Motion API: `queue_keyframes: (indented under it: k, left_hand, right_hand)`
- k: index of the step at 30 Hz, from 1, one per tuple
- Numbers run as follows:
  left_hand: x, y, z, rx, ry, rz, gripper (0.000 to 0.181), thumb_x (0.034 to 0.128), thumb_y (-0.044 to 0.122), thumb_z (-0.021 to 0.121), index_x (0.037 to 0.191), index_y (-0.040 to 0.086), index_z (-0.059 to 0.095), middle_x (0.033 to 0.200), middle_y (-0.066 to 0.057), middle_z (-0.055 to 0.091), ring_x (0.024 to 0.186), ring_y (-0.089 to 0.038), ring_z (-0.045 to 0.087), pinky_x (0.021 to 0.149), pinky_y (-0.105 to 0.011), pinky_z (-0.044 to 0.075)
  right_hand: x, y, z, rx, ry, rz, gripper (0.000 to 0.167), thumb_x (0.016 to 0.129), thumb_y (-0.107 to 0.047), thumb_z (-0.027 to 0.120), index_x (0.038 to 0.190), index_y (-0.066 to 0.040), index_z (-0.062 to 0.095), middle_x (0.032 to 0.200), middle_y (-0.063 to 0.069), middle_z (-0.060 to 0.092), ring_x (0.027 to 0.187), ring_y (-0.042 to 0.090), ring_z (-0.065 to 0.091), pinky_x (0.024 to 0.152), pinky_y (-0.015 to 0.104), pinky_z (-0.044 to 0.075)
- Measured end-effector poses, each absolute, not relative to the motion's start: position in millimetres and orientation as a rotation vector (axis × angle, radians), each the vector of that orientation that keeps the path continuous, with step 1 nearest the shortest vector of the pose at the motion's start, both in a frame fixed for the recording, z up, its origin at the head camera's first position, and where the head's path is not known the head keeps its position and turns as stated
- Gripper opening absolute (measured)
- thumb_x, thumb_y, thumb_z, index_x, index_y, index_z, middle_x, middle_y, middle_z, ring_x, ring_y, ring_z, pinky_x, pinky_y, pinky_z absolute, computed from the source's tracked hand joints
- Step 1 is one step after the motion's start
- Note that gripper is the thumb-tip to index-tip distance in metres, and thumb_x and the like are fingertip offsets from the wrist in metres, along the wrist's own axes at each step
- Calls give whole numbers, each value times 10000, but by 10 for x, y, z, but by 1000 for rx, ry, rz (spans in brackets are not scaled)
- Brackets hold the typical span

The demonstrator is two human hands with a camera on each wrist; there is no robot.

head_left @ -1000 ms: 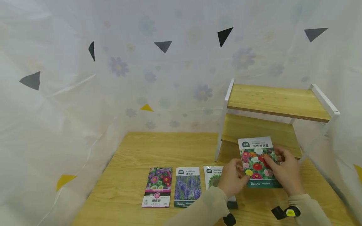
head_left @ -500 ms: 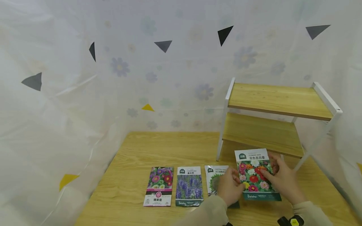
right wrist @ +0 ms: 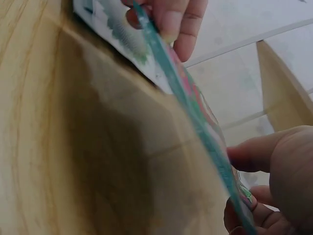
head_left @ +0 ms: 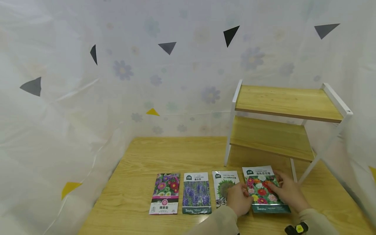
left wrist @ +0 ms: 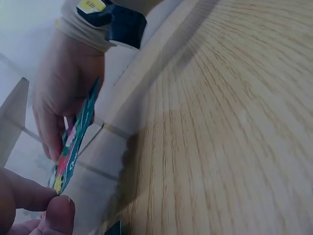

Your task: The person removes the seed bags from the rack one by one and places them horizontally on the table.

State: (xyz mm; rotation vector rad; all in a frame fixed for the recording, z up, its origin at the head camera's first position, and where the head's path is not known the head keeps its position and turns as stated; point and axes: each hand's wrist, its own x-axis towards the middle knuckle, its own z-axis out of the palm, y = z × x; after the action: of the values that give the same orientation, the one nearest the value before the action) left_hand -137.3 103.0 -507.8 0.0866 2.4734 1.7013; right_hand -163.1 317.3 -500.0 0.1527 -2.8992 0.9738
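A zinnia seed packet (head_left: 260,191) with multicoloured flowers and a green bottom band is held at the right end of a row of packets. My right hand (head_left: 291,192) grips its right side, thumb on the front and fingers behind. At its left edge, my left hand (head_left: 239,198) pinches the packet between thumb and finger, as the left wrist view shows. In the right wrist view the packet (right wrist: 205,132) is tilted, its lower edge above the table. Partly hidden behind my left hand lies a packet with a round green plant (head_left: 224,187).
Left of these lie a purple-flower seed packet (head_left: 196,193) and a pink-banded flower packet (head_left: 164,194), flat on the wooden table (head_left: 132,182). A two-tier wooden shelf (head_left: 288,102) with white legs stands behind my right hand. White sheeting (head_left: 176,78) hangs around the table.
Both hands have lowered the zinnia packet from in front of the shelf toward the table, slightly left and nearer to me. The other packets have stayed in place.
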Motion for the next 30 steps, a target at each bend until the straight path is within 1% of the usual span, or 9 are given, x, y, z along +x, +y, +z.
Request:
queue_keyframes:
  k: [4,7,11,13,16,21,23,26,30]
  left_hand:
    - [-1381,1035,-5085,59,2470,1688,272,788,66,742,1048,73,661,720,90,539,632,-31,489,589,-231,447]
    - [-1382,1050,-5089,34,2469,1666,274,780,91,758,1040,70,672,743,87,540,667,-30,490,603,-233,453]
    - [-1373,1068,-5090,19,2482,1636,249,771,111,772,999,74,682,775,83,542,708,-37,501,618,-248,470]
    - [-1376,1076,-5092,26,2492,1614,218,769,111,766,971,78,690,783,75,551,714,-48,510,621,-261,477]
    - [-1392,1090,-5101,35,2509,1551,196,763,132,770,946,92,711,835,55,592,767,-59,533,676,-276,500]
    - [-1402,1141,-5141,53,2559,1442,232,749,143,771,977,118,732,965,22,630,963,-112,573,862,-308,499]
    - [-1394,1160,-5142,61,2569,1413,245,752,124,758,995,116,732,1010,12,626,1040,-148,566,906,-326,485]
    - [-1392,1177,-5123,63,2563,1382,261,755,97,738,1016,102,730,1062,6,623,1099,-175,552,933,-345,478]
    - [-1418,1190,-5126,80,2581,1339,291,746,69,727,1037,76,724,1072,-8,623,1079,-165,560,925,-344,484]
  right_hand:
    - [-1689,3173,-5138,146,-2900,972,657,929,-341,643,1327,137,433,1043,281,600,859,322,600,657,441,505]
    - [-1705,3157,-5192,145,-2910,954,635,928,-310,641,1311,157,443,1067,325,597,914,403,601,713,508,506]
    - [-1714,3136,-5218,113,-2964,937,664,948,-341,600,1335,166,414,1201,395,519,1056,525,532,822,599,461]
    - [-1721,3129,-5220,93,-2995,935,679,956,-353,582,1346,172,398,1251,410,477,1113,557,482,863,629,431]
    - [-1738,3122,-5224,82,-3029,915,680,962,-348,569,1345,185,390,1275,419,451,1143,574,451,890,645,409]
    - [-1779,3112,-5242,109,-3046,850,647,958,-308,575,1327,197,408,1227,416,493,1110,568,485,873,638,426]
    - [-1789,3109,-5255,108,-3051,822,657,959,-329,569,1331,189,412,1218,427,489,1105,575,482,868,642,425]
    - [-1790,3106,-5276,101,-3056,783,710,961,-406,550,1339,179,412,1219,454,461,1108,597,459,868,660,411]
    - [-1775,3084,-5279,83,-3055,765,809,945,-509,535,1348,179,397,1225,490,410,1112,626,422,862,684,394]
